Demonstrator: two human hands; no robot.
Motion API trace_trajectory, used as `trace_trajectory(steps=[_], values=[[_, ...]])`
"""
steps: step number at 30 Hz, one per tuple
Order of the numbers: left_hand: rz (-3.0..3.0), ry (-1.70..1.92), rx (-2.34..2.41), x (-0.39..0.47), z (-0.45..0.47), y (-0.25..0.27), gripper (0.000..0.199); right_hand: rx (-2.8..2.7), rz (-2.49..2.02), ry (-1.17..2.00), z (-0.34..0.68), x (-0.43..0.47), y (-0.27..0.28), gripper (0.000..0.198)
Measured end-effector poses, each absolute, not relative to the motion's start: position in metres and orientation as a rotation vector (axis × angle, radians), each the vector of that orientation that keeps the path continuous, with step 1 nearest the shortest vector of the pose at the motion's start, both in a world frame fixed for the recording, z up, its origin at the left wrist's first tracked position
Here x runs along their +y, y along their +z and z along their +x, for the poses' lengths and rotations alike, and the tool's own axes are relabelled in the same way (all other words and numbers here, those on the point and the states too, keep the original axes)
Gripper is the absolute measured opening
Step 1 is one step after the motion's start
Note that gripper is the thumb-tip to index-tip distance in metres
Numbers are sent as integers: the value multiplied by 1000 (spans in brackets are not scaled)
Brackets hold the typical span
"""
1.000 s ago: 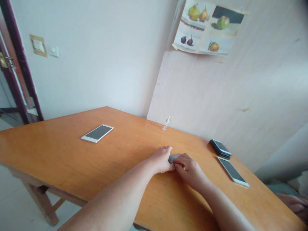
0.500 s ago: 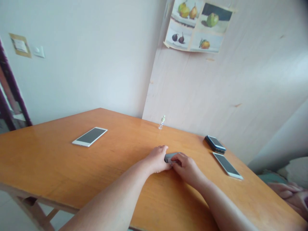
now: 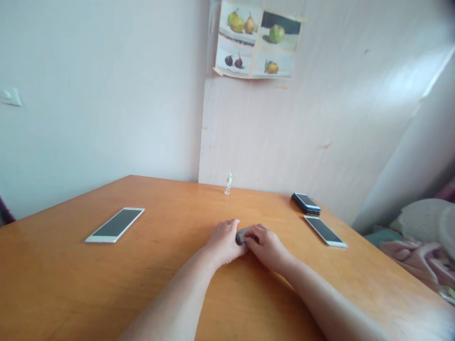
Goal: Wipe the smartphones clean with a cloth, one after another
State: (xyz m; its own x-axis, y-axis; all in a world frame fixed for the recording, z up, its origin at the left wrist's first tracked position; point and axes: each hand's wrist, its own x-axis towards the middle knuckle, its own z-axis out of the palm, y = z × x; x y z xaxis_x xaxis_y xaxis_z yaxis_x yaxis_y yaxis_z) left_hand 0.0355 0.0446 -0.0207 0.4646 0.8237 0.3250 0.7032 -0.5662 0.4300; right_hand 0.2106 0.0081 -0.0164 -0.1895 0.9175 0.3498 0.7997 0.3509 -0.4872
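Observation:
A small grey object (image 3: 241, 236) is between my hands at the middle of the wooden table (image 3: 170, 293). Its kind cannot be made out, since my fingers cover much of it. My left hand (image 3: 223, 242) is curled around its left end, thumb side up. From the right, my right hand (image 3: 267, 245) closes bent fingers on its top and near side. Both forearms reach in low over the table.
A white tablet (image 3: 119, 224) lies on the left. To the right are a stack of phones (image 3: 305, 203) and a second white tablet (image 3: 324, 231). A small clear bottle (image 3: 228, 185) stands near the wall, below taped fruit pictures (image 3: 256, 42). Pinkish cloth (image 3: 412, 255) lies beyond the right edge.
The camera view has turned right and levelled, so the table and wall things appear shifted left. Both hands remain at the grey object, with little change in grip.

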Motion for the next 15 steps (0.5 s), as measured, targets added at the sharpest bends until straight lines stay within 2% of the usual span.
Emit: trace_trajectory(steps=[5,10,15], values=[[2483,760,1318,45,36,-22,51,-1982,-1583,256,217,19,-16,10],[2469,756,1322,46,35,-24,63,-1776,-1815,122,245,34,-19,13],[2465,768,1303,48,35,-28,70,-2042,-1416,233,207,19,-18,18]])
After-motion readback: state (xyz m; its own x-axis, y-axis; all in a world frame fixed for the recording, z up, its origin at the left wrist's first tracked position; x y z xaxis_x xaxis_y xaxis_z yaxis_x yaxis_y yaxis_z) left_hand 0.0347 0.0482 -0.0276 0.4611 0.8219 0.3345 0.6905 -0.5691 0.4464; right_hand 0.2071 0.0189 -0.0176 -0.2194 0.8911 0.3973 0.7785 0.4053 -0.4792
